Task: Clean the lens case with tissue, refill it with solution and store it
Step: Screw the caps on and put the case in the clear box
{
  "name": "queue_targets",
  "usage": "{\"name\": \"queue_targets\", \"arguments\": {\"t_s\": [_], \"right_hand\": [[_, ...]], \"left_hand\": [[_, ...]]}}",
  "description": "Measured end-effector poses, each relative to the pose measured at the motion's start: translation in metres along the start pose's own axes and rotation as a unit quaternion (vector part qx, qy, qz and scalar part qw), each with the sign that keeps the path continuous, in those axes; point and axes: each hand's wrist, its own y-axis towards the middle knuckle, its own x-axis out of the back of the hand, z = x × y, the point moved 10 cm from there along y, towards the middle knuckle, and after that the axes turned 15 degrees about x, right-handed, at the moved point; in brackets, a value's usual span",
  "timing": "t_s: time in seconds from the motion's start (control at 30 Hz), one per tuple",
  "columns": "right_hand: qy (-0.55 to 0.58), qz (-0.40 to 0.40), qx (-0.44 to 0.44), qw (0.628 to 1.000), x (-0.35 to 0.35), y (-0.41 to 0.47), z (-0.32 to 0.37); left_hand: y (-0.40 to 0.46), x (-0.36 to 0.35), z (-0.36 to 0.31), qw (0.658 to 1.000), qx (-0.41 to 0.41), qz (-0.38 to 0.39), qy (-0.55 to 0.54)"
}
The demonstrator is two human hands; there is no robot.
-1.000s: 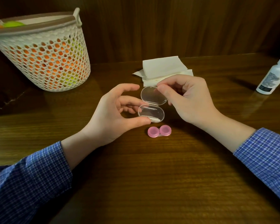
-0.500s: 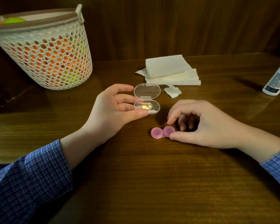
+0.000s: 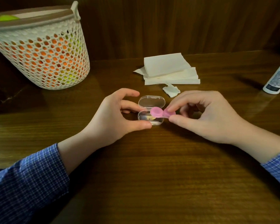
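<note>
Head view shows the storing step under way. The right hand [image 3: 205, 115] pinches one cup of the pink lens case [image 3: 162, 112] between thumb and forefinger, its free cup hanging over the open clear box [image 3: 150, 110]. The left hand [image 3: 115, 117] grips that box, thumb on its near edge and fingers on its far side by the raised lid. Both case caps look screwed on, so wiping and refilling seem finished; a crumpled tissue scrap [image 3: 171, 91] lies just beyond the right fingertips, and the bottle [image 3: 277, 78] stands well off to the right. Left to do, I judge: seat the case, shut the lid.
</note>
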Motion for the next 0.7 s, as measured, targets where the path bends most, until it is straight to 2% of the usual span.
{"name": "queue_targets", "arguments": {"t_s": [0.33, 0.7], "right_hand": [[-0.107, 0.032, 0.036, 0.993, -0.021, 0.009, 0.01], [-0.116, 0.021, -0.022, 0.993, -0.029, 0.01, 0.001]], "left_hand": [[0.002, -0.012, 0.0, 0.999, 0.006, 0.035, 0.024], [0.004, -0.012, -0.002, 0.999, -0.005, 0.035, 0.022]]}}
